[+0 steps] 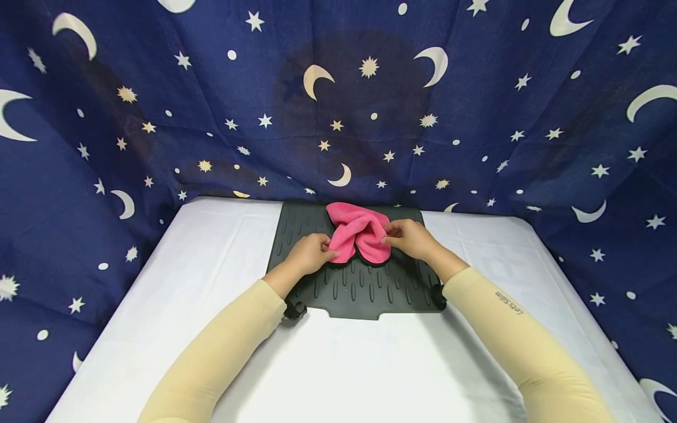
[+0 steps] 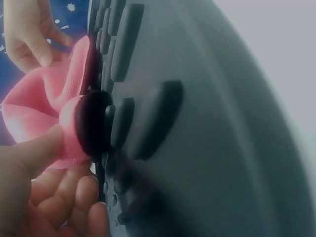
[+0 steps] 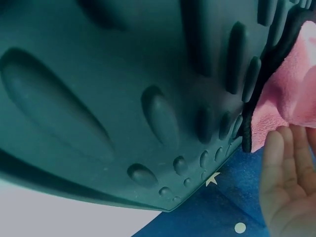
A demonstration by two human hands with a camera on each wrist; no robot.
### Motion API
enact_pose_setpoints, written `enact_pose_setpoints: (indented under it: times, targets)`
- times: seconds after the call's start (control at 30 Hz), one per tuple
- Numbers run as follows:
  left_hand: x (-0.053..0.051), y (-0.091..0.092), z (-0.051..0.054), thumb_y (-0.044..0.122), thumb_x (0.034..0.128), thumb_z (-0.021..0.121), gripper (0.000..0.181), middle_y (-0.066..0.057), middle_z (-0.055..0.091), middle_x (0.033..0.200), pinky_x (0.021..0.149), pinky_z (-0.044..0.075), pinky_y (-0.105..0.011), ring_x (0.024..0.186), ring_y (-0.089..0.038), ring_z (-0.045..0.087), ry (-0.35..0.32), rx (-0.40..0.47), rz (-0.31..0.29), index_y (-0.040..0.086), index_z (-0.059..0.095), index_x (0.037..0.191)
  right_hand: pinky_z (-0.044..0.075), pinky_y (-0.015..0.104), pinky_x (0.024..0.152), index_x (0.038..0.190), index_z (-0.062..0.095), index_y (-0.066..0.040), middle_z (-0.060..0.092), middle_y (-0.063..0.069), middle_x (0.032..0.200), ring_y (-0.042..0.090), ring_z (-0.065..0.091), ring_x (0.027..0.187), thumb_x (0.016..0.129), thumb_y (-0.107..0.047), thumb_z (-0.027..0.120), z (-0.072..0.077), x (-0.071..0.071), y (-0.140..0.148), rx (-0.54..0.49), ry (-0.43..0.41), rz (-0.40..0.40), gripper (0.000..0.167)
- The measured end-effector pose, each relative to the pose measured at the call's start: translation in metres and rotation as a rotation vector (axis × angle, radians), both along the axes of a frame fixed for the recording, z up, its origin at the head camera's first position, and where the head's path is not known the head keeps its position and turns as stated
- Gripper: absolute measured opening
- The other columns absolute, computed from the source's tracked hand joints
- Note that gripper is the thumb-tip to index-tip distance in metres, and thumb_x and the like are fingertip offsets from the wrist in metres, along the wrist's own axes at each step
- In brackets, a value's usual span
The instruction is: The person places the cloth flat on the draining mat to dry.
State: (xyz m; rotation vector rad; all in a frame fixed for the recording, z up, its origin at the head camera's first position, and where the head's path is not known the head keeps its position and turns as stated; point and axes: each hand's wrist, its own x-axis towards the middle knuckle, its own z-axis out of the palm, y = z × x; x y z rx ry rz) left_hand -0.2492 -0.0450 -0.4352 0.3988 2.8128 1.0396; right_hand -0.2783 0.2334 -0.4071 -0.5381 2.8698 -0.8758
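A pink cloth with a dark edge (image 1: pixel 346 235) lies bunched and folded over on a dark ridged mat (image 1: pixel 365 294). At its left side, the left hand (image 1: pixel 308 254) pinches the cloth between thumb and fingers; in the left wrist view this hand (image 2: pixel 54 192) holds the pink fabric (image 2: pixel 37 106) close to the ridges. On the cloth's right side the right hand (image 1: pixel 412 238) has thumb and fingers at the fabric. The right wrist view shows the right hand (image 3: pixel 291 192) with fairly straight fingers touching the underside of the cloth (image 3: pixel 286 98).
The mat lies on a white-covered table (image 1: pixel 338 364). Behind and at both sides hangs a dark blue curtain (image 1: pixel 222 76) with moons and stars. Black straps (image 1: pixel 294 310) are at both wrists, and pale sleeves (image 1: pixel 227 346) cover the forearms.
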Motion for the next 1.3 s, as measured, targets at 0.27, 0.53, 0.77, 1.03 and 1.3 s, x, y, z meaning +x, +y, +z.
enact_pose_setpoints:
  times: [0.27, 0.53, 0.77, 1.03, 1.3]
  targets:
    - [-0.001, -0.012, 0.002, 0.031, 0.0926, 0.074, 0.023, 0.000, 0.069, 0.084, 0.068, 0.048, -0.029, 0.074, -0.014, 0.058, 0.051, 0.099, 0.024, 0.009, 0.071, 0.097, 0.051, 0.035, 0.076, 0.093, 0.072, -0.007, 0.070, 0.002, 0.085, 0.018, 0.063, 0.080, 0.091, -0.017, 0.076, 0.002, -0.002, 0.000, 0.001, 0.020, 0.039, 0.011]
    - [-0.003, -0.032, 0.007, 0.033, 0.0948, 0.071, 0.025, -0.001, 0.061, 0.077, 0.063, 0.042, -0.030, 0.070, -0.016, 0.052, 0.127, 0.157, 0.033, 0.008, 0.072, 0.098, 0.047, 0.034, 0.072, 0.091, 0.069, -0.008, 0.066, 0.002, 0.084, 0.017, 0.057, 0.077, 0.092, -0.020, 0.074, 0.016, 0.005, 0.014, -0.020, 0.023, 0.093, 0.014]
    - [-0.003, -0.051, 0.018, 0.034, 0.0964, 0.069, 0.027, -0.002, 0.070, 0.087, 0.071, 0.049, -0.034, 0.079, -0.019, 0.059, 0.138, 0.166, 0.037, 0.009, 0.077, 0.102, 0.049, 0.038, 0.080, 0.097, 0.071, -0.009, 0.067, 0.001, 0.090, 0.019, 0.059, 0.085, 0.094, -0.021, 0.073, 0.034, 0.011, 0.024, 0.010, -0.009, 0.132, 0.012]
    - [-0.007, -0.073, 0.038, 0.035, 0.0961, 0.069, 0.029, -0.003, 0.074, 0.091, 0.073, 0.051, -0.035, 0.081, -0.018, 0.061, 0.134, 0.155, -0.035, 0.008, 0.079, 0.101, 0.046, 0.035, 0.075, 0.096, 0.073, -0.014, 0.066, -0.002, 0.086, 0.019, 0.054, 0.081, 0.094, -0.023, 0.072, 0.048, 0.015, 0.033, 0.015, -0.042, 0.191, 0.009]
    - [-0.009, -0.079, 0.048, 0.029, 0.0949, 0.071, 0.022, -0.001, 0.070, 0.082, 0.073, 0.048, -0.036, 0.081, -0.019, 0.058, 0.081, 0.152, -0.092, 0.009, 0.078, 0.091, 0.046, 0.032, 0.073, 0.092, 0.073, -0.015, 0.066, -0.003, 0.083, 0.017, 0.055, 0.077, 0.093, -0.020, 0.073, 0.047, 0.019, 0.033, 0.002, -0.059, 0.228, 0.006]
